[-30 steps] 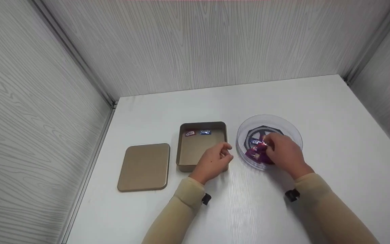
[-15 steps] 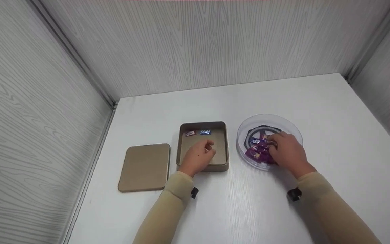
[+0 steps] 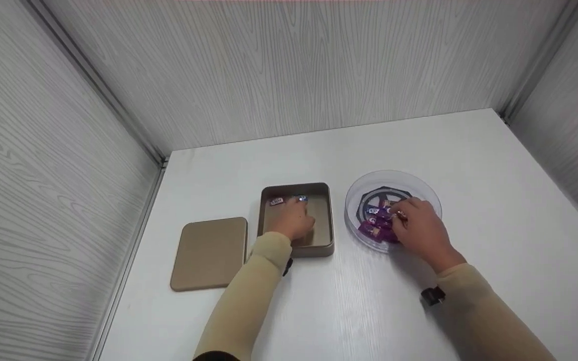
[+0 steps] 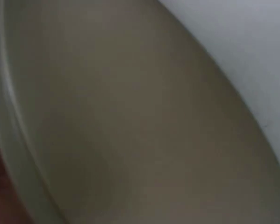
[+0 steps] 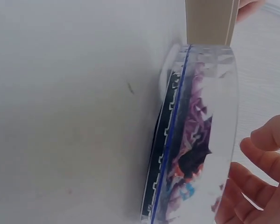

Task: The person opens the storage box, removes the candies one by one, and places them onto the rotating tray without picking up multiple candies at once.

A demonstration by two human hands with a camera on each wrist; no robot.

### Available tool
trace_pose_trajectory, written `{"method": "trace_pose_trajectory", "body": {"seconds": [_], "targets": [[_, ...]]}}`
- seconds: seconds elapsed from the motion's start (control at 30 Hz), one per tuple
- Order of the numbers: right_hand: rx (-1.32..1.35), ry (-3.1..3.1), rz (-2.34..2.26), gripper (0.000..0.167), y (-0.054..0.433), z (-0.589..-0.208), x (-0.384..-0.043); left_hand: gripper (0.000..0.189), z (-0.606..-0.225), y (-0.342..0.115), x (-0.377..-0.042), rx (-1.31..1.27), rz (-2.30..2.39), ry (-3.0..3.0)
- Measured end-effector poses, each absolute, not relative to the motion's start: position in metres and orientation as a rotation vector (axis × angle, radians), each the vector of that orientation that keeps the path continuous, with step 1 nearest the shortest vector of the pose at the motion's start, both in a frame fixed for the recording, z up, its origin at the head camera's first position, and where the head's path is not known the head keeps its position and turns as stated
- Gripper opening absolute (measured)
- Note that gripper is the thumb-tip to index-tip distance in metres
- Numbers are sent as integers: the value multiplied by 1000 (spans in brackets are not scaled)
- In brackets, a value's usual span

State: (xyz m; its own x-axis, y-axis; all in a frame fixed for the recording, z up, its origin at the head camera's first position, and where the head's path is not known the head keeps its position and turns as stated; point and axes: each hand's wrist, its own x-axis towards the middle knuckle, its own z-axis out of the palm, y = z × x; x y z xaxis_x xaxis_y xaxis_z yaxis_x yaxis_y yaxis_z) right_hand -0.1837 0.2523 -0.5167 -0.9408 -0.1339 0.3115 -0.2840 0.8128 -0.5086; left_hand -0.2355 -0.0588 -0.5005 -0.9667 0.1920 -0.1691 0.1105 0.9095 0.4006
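My left hand reaches into a gold rectangular tin, its forefinger stretched toward the back wall. The fingertip is at a blue-wrapped candy; a red-wrapped candy lies to its left. My right hand is over the clear round bowl, fingers bent at several purple-wrapped candies. A shiny bit shows by those fingertips, but whether they pinch it is unclear. In the right wrist view, thumb and forefinger curve above the bowl's rim. The left wrist view shows mostly the blurred tin wall.
A flat gold lid lies on the white table left of the tin. The bowl stands just right of the tin, with a narrow gap between them. Grey wood-grain panels enclose the table at back and sides.
My left hand has moved from the tin's right edge leftward and then deeper, up to the blue candy. My right hand stays at the bowl, its fingers shifting slightly among the candies.
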Motion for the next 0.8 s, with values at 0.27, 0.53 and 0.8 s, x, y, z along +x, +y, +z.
{"method": "trace_pose_trajectory", "body": {"seconds": [0.27,0.53,0.8], "targets": [[337,-2745,852,19,249,-514,-179,58,-501,-57,-250,170,327,2890],[369,-2714,866,18,246,-511,-176,41,-500,-50,-249,202,197,2915],[407,-2734,910,20,242,-514,-174,12,-499,-46,-242,256,184,2954]]}}
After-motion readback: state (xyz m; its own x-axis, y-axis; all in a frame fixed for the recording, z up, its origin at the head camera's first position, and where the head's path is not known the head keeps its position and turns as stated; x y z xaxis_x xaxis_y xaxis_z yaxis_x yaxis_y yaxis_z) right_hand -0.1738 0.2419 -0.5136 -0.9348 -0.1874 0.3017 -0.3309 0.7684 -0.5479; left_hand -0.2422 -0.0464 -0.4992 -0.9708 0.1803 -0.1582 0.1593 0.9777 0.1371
